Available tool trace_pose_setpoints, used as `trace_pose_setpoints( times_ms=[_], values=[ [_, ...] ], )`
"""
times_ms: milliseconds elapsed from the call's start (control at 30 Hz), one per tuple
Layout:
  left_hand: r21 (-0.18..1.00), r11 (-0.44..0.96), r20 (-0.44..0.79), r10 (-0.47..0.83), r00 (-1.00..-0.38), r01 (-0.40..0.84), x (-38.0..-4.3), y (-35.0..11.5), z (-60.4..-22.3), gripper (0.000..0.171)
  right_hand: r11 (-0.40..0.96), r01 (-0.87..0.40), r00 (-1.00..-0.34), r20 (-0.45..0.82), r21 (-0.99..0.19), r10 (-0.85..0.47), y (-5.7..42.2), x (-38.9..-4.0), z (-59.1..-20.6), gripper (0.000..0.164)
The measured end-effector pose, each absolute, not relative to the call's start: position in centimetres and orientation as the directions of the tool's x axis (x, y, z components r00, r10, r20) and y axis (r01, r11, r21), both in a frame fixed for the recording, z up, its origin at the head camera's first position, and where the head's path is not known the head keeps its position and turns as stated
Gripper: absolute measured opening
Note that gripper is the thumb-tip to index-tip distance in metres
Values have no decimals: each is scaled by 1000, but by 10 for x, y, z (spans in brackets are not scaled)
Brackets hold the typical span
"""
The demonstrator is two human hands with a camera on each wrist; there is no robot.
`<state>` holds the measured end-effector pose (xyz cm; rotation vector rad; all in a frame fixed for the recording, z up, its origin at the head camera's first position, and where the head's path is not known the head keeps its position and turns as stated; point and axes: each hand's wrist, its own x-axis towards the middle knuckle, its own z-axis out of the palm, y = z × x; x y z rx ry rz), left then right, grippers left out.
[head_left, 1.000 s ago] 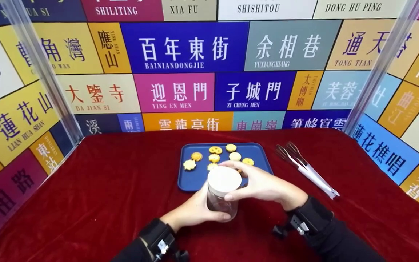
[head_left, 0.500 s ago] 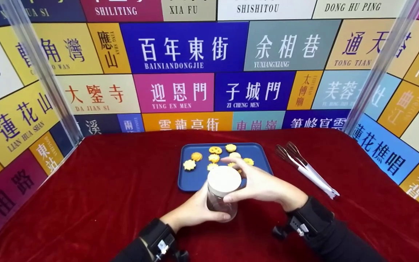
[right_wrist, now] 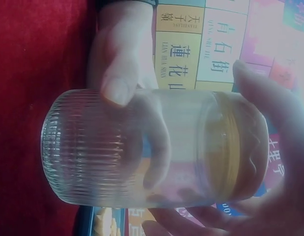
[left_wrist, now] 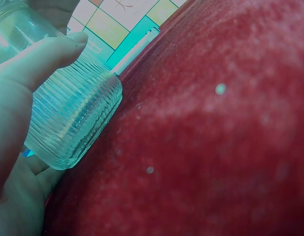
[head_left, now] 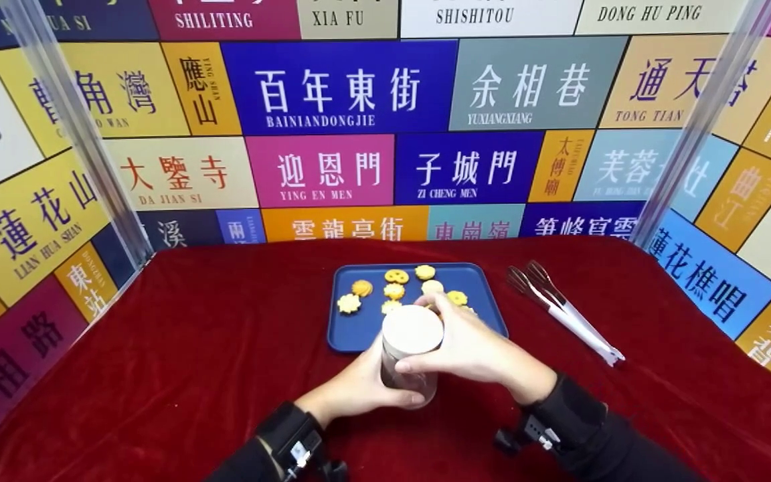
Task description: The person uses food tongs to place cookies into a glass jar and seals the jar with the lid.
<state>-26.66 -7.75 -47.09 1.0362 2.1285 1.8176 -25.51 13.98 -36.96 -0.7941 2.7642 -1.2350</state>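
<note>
A clear glass jar [head_left: 404,376] with a ribbed lower part, seen closely in the right wrist view, is covered by a pale round lid [head_left: 413,329]. My left hand [head_left: 349,388] grips the jar's body, its thumb across the near side. My right hand [head_left: 476,345] is curled about the lid, with the thumb at the near edge and the fingers on the far right side. No contents show through the ribbed glass [left_wrist: 75,113] in the left wrist view. Part of the jar is hidden behind both hands in the head view.
Behind the jar lies a blue tray [head_left: 352,340] with several cookies [head_left: 349,304] of different shapes. White-handled tongs [head_left: 576,321] rest to its right on the red cloth [head_left: 211,348]. Walls of printed signs [head_left: 338,87] with clear corner posts surround the table.
My right hand has shifted left and turned round the lid, its thumb now farther across the near edge. The left hand and the jar have stayed in place.
</note>
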Motion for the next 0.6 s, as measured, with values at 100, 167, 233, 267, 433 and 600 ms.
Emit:
trace_pose_setpoints(
  times_ms=[100, 167, 233, 267, 433, 600],
  values=[
    [918, 38, 300, 586, -753, 395, -267, -78, -471, 111, 549, -455, -865, 203, -701, -459, 139, -255, -370, 83],
    [918, 45, 294, 587, -754, 394, -267, -78, -471, 111, 542, -462, -860, 205, -702, -468, 139, -255, -370, 82],
    [917, 47, 295, 588, -753, 396, -267, -78, -471, 111, 532, -462, -856, 199, -710, -478, 140, -256, -371, 82],
    [917, 44, 298, 589, -751, 397, -267, -78, -471, 111, 527, -462, -853, 194, -713, -484, 141, -257, -370, 82],
    [915, 42, 304, 586, -751, 402, -266, -78, -471, 112, 458, -464, -814, 162, -758, -557, 148, -263, -370, 80],
    [919, 74, 278, 574, -770, 387, -266, -78, -470, 116, 399, -408, -787, 94, -821, -610, 154, -269, -371, 81]
  ],
)
